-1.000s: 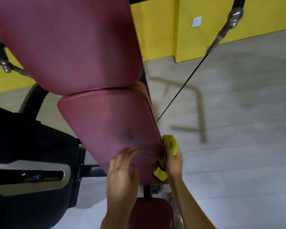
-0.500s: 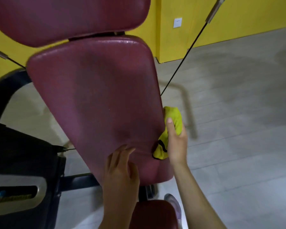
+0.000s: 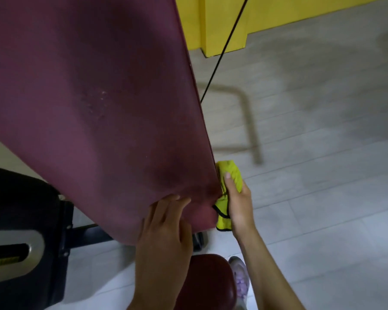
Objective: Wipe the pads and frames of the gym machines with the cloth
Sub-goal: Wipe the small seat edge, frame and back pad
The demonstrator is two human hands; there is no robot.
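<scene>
Your right hand (image 3: 240,204) grips the cloth (image 3: 233,170) against the pad (image 3: 99,108) edge, so press firmly and follow the seam, while your left hand (image 3: 164,229) (fingers flat) steadies it

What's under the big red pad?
Below the big red pad you can see a black bar, a small red seat and pale floor. The pad hides whatever holds it up from behind.
</scene>
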